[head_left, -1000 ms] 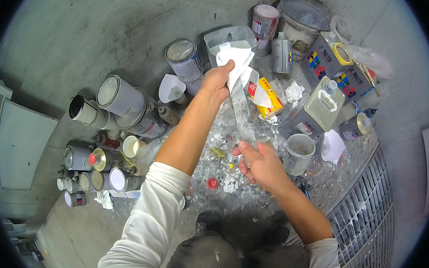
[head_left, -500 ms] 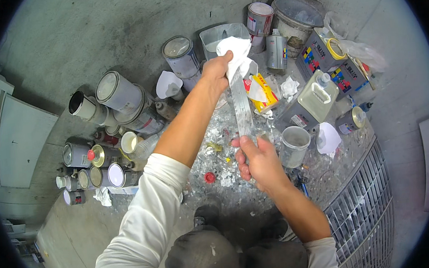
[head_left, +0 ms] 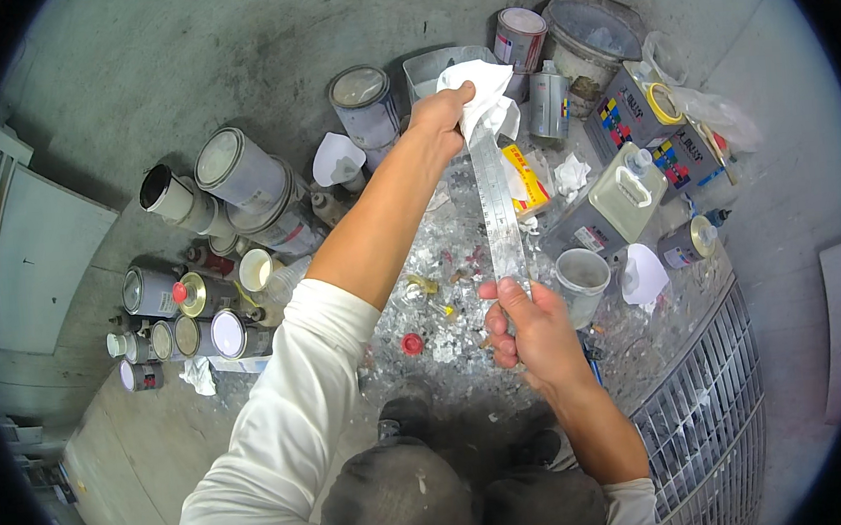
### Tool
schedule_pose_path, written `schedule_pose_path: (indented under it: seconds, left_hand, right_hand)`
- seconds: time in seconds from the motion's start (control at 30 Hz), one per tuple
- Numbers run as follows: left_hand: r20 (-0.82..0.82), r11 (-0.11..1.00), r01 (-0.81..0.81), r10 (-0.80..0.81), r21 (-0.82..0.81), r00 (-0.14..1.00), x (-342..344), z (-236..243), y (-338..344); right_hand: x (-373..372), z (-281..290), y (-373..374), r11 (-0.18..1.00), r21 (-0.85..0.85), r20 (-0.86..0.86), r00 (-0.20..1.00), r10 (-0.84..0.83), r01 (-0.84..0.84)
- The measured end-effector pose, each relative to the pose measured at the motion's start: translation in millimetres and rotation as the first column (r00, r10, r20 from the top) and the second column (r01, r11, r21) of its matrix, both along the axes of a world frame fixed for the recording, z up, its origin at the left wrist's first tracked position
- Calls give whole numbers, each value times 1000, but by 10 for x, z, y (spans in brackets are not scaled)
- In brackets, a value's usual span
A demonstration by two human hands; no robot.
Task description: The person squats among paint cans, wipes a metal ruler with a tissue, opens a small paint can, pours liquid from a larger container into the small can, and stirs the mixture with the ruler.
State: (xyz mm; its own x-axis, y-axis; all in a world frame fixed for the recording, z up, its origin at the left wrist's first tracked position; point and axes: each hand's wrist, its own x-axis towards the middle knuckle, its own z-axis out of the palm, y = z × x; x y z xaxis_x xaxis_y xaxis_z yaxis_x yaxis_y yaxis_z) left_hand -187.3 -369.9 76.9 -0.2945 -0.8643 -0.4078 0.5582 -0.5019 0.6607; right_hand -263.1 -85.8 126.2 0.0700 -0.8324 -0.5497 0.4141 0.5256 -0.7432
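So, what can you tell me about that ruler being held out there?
The ruler is a long, narrow, flat strip, grey and metallic-looking, with fine markings and pale, blotchy patches on its face. It is held up lengthwise, slightly slanted, above the littered work surface. The right hand grips its near end; a white wipe in the left hand hides its far end.

Ruler (head_left: 497, 203) between left hand (head_left: 442, 120), behind, and right hand (head_left: 540, 337), in front; cans (head_left: 207, 299) clustered left; box (head_left: 532, 188), then canister (head_left: 606, 196), to the right; bucket (head_left: 574, 55) behind canister; grating (head_left: 709, 408) at front right.
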Motion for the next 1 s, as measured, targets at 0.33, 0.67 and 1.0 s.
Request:
schedule_pose_path:
  seconds: [0.33,0.67,1.0]
  left_hand:
    - [8,999,8,-8,-36,1000,-69,102,-24]
    - [23,999,-15,16,-29,1000,-73,89,-98]
    - [159,944,-263,296,-198,942,241,177,-172]
  right_hand:
    - [-21,65,25,1000,-18,-38,999,-10,9]
    - [-64,76,92,999,29,16,1000,-14,14]
    - [-122,140,397,997,24,-110,991,70,-68]
